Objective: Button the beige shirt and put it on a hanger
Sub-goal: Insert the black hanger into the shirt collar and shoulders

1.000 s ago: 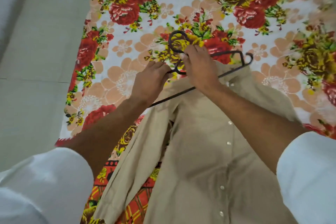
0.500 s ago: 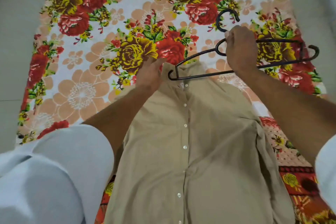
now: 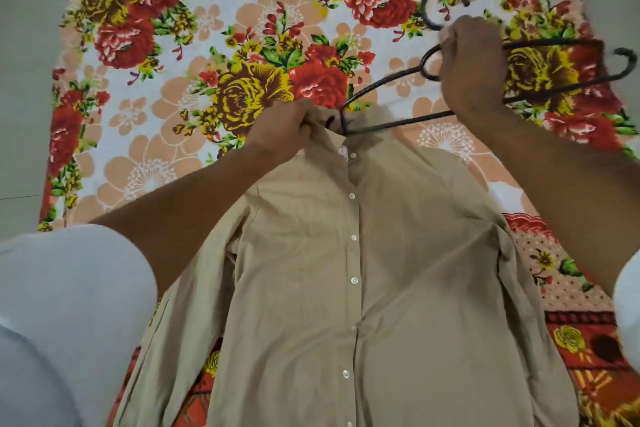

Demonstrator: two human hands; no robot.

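The beige shirt (image 3: 374,270) lies flat and buttoned down its front on the floral sheet, collar pointing away from me. My left hand (image 3: 280,130) pinches the left side of the collar. My right hand (image 3: 472,66) grips the black hanger (image 3: 391,80) at its neck, just below the hook. The hanger is held above the sheet, to the right of the collar. Its left arm tip sits at the collar opening beside my left hand; its right arm reaches toward the right edge of the view.
A floral sheet (image 3: 166,107) with red and yellow roses covers the surface. Pale tiled floor (image 3: 20,97) shows at the left edge. My white sleeves (image 3: 69,305) fill the lower left and right corners.
The hanger has swung out from inside the collar to the right; only its left tip now meets the collar. My left hand went from the hanger to the collar. The view shifted left.
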